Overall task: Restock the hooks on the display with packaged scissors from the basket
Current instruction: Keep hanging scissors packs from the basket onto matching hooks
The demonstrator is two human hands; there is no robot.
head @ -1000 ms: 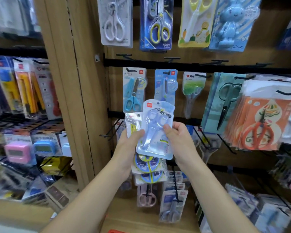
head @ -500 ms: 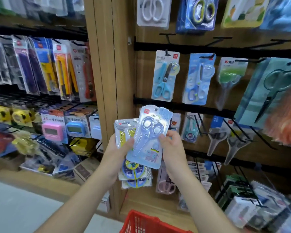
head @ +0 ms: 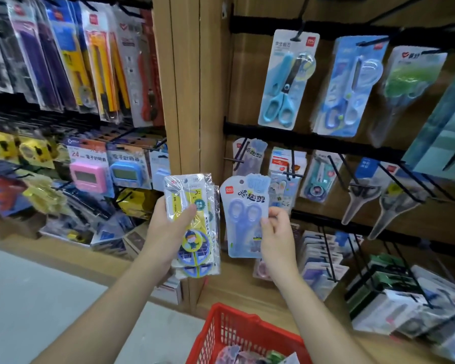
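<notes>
Head view, the only one here: the person is standing right at the wooden post (head: 192, 101) of the display. The left hand (head: 168, 229) is holding a stack of yellow packs (head: 192, 206) in front of the post, low down. That grip is curling round the stack, with the thumb lying across the front.

The right hand (head: 276, 232) is holding the blue scissors pack (head: 243, 214) just right of the post. The grip is pinching the pack's right edge between thumb and fingertips. The pack is standing upright in the air, off the hooks and not touching the yellow stack.

Right of the post and a bit above that pack, a matching pack (head: 250, 158) is hanging on a black hook (head: 237, 161). Higher up on the same side, a light blue scissors card (head: 286, 80) is hanging from the top bar.

The red basket (head: 231, 329) is sitting below the foot of the post, slightly to the right, with a few packs showing inside. Left of the post, a pink timer (head: 88, 177) is hanging among other stock.
</notes>
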